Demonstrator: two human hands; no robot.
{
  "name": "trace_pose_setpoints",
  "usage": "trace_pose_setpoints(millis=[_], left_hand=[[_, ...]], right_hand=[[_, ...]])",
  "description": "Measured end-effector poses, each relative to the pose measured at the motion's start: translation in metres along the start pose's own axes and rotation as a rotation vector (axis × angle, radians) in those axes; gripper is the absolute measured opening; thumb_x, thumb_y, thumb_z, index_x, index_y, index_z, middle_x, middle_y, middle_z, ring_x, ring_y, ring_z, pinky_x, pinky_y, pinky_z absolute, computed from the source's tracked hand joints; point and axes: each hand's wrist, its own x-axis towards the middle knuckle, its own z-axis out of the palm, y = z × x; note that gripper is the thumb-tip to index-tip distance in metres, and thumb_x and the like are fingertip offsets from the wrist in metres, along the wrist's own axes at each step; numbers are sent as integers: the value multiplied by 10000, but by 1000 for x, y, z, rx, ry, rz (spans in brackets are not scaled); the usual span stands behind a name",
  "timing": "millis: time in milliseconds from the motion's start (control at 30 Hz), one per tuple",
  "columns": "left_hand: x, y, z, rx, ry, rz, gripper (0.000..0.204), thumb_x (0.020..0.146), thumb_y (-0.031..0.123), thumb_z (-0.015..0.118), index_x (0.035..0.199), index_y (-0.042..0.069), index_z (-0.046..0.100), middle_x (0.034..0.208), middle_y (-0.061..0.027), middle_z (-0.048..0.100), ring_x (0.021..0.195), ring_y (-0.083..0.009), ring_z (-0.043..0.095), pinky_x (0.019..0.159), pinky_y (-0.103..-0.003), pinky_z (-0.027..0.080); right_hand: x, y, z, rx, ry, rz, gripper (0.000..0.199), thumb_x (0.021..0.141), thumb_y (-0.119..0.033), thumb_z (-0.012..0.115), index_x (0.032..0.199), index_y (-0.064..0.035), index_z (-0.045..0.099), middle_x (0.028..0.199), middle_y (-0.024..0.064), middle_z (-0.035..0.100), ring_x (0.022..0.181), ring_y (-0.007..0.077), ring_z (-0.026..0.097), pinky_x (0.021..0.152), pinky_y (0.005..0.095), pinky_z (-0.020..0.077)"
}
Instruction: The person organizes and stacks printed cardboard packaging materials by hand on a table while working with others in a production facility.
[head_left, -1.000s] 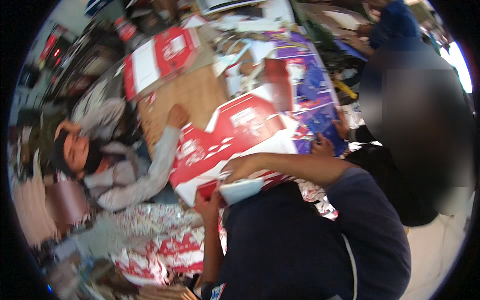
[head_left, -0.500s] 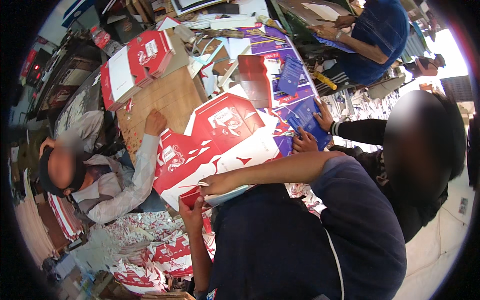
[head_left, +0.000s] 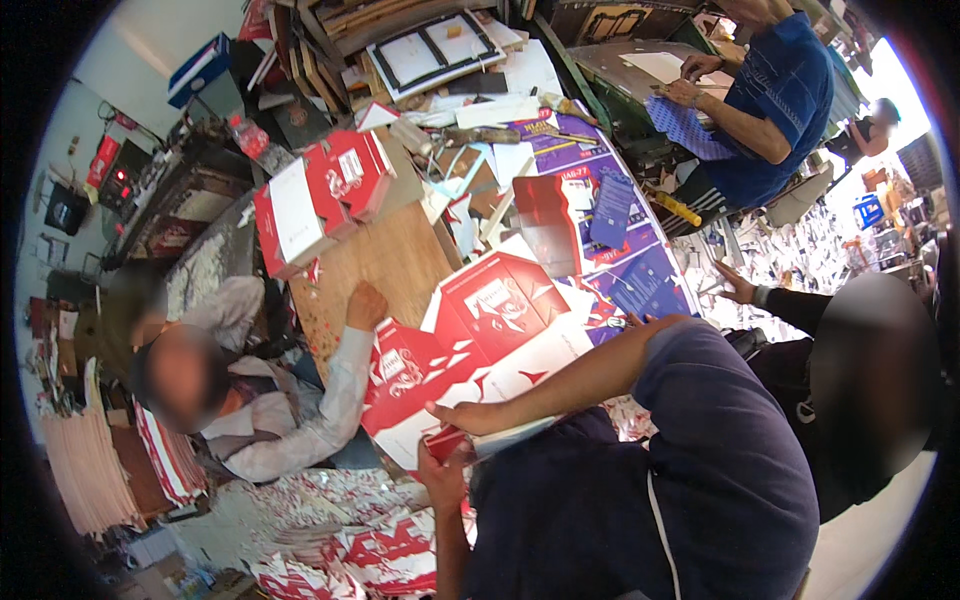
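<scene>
Red-and-white printed cardboard sheets [head_left: 480, 375], die-cut with angled flaps, lie stacked at the table's near edge in front of me. My left hand [head_left: 443, 478] grips a small red cardboard flap [head_left: 445, 440] at the stack's near corner, thumb and fingers on either side of it. Just above it, my right hand [head_left: 468, 416] lies over the sheets' near edge with its fingers stretched to the left. Nothing shows in its fingers, though their undersides are hidden. My right forearm crosses over the stack's right end.
A pile of red-and-white cartons [head_left: 325, 190] stands on a brown board [head_left: 400, 255]. Purple printed sheets [head_left: 640, 285] cover the table's right side. A person's fist [head_left: 367, 305] rests by the stack's left edge. Another person's hand [head_left: 738, 285] is raised at right.
My view has tilted up, so everything sits lower and further right. My right hand's fingers have straightened. The co-worker at right has lifted a hand off the purple sheets.
</scene>
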Motion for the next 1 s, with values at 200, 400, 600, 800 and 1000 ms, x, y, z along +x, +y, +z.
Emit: trace_pose_setpoints(millis=[200, 400, 600, 800, 1000], left_hand=[[-5, -2, 6, -68, -56, 58, 385, 814, 28, 753, 1137, -20, 549, 1014, -129, 670, 900, -184, 661, 804, -326, 548], [1, -6, 2, -98, -103, -17, 373, 802, 31, 777, 1098, -30, 558, 998, -122, 673, 872, -181, 673, 770, -308, 557], [1, 9, 7, -40, -77, 14, 352, 776, 55, 807, 1046, -9, 591, 940, -104, 682, 826, -158, 674, 745, -296, 562], [1, -2, 10, -120, -108, 12, 361, 777, 48, 799, 1067, -23, 596, 954, -112, 685, 845, -163, 670, 755, -305, 559], [-12, -8, 7, -125, 4, 50, 342, 787, 44, 791, 1052, -30, 588, 993, -144, 685, 874, -175, 671, 770, -309, 561]], right_hand=[[6, 13, -1, -1, 50, 99, 910, 894, -846, 269, 803, -50, 701, 721, 104, 664, 680, 193, 632, 649, 368, 515], [18, 31, 0, 96, 139, -40, 850, 942, -783, 289, 754, -60, 694, 725, 84, 664, 664, 185, 600, 649, 366, 482], [12, 21, -4, -176, 306, -139, 783, 962, -760, 281, 678, -119, 630, 683, 41, 629, 592, 153, 546, 582, 351, 451], [-3, 17, 5, 69, 350, -92, 976, 949, -781, 193, 741, 53, 655, 678, 207, 638, 704, 365, 654, 775, 474, 508], [-47, -5, 12, -162, 388, -21, 1057, 906, -831, 239, 883, 137, 662, 898, 302, 675, 863, 400, 671, 834, 464, 500]])
